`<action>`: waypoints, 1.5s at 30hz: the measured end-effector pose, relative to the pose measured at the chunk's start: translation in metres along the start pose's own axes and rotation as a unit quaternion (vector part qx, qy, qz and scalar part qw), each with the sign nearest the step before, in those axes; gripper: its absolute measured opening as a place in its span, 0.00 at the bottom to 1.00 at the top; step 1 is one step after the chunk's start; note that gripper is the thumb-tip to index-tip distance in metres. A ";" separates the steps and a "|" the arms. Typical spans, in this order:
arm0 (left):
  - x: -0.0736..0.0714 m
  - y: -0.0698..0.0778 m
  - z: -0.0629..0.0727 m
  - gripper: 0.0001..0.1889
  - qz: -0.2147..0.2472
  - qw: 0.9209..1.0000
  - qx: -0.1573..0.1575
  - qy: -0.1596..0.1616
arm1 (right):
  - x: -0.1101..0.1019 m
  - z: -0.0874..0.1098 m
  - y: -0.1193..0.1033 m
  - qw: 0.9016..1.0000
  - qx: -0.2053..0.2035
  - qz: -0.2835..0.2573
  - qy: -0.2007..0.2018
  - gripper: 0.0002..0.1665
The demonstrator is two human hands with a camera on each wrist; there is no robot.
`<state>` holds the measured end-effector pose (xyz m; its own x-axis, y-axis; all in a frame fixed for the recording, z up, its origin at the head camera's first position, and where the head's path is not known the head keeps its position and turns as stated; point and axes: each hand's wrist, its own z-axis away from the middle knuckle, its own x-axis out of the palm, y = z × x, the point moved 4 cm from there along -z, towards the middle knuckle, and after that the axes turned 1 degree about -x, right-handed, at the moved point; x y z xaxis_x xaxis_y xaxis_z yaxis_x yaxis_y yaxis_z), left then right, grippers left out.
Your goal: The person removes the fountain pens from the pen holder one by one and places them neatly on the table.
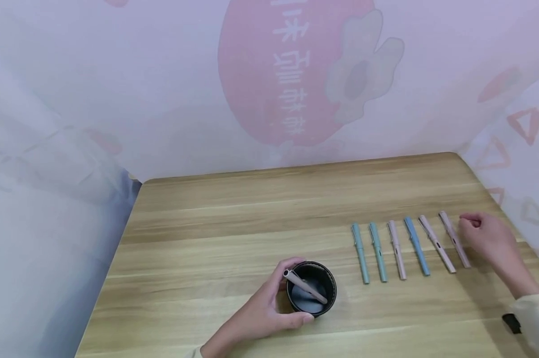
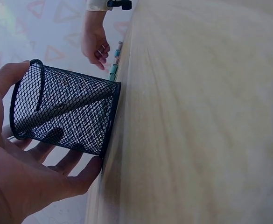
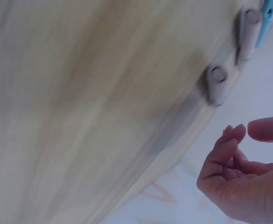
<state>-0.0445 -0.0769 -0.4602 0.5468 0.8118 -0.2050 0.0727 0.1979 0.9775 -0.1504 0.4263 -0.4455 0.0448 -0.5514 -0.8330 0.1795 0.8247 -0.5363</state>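
Note:
My left hand point(image 1: 261, 309) holds a black wire-mesh pen cup point(image 1: 333, 293), thumb and fingers spread round its side. One pale pinkish pen point(image 1: 307, 287) leans inside the cup, its end sticking over the rim. In the left wrist view the mesh wall point(image 2: 71, 109) shows the pen slanting behind it. Over the right side of the table, my right hand point(image 1: 488, 234) has loosely curled fingers with nothing between them. Just left of it lies the rightmost pink pen point(image 1: 454, 239) of a row. In the right wrist view, thumb and fingertips stand slightly apart beyond that pen point(image 3: 217, 86).
The row on the wooden table point(image 1: 206, 258) also has two green pens, including the leftmost one point(image 1: 360, 253), a blue pen point(image 1: 417, 246) and other pink pens point(image 1: 436, 243). A printed pale cloth point(image 1: 171, 99) hangs behind the table and down both sides.

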 end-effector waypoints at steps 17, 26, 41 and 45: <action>-0.003 0.000 -0.001 0.48 0.003 1.000 0.005 -0.018 | 0.010 0.016 -0.043 0.989 -0.078 -0.063 0.104 0.24; -0.003 0.002 -0.001 0.48 0.001 1.000 0.007 -0.021 | 0.015 0.028 -0.064 0.976 -0.124 -0.130 0.121 0.19; -0.004 0.000 -0.004 0.49 -0.004 1.000 -0.004 -0.022 | 0.031 0.052 -0.101 0.961 -0.189 -0.156 0.129 0.17; -0.004 0.001 -0.004 0.49 -0.005 1.000 0.000 -0.018 | 0.033 0.058 -0.110 0.956 -0.207 -0.165 0.127 0.18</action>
<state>-0.0501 -0.0774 -0.4584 0.5757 0.7896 -0.2124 0.0775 0.2058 0.9755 -0.1118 0.3102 -0.4061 -0.1967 -0.7847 -0.5879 -0.2646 0.6198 -0.7388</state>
